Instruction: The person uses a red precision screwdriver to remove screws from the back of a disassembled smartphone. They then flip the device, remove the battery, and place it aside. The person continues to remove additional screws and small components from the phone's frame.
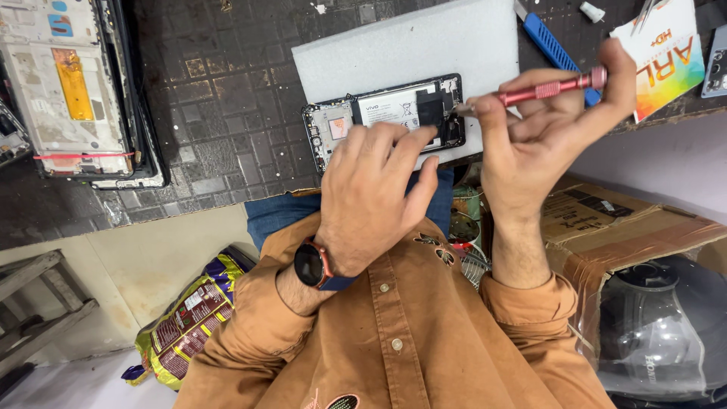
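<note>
An opened phone [356,113] lies back-off on a grey foam pad [409,45], its battery and board exposed. My left hand [375,189] rests flat on the phone's near edge, fingers pressing it down; a dark watch sits on that wrist. My right hand [538,129] holds a thin red screwdriver [549,88] nearly level, its tip at the phone's right end, by the black part.
A dark ribbed mat [219,98] covers the bench. Stacked phone frames and screens [72,83] lie at far left. A blue-handled tool [553,45] and a colourful card [666,53] are at the right. A cardboard box [606,227] and a foil packet [189,318] sit below.
</note>
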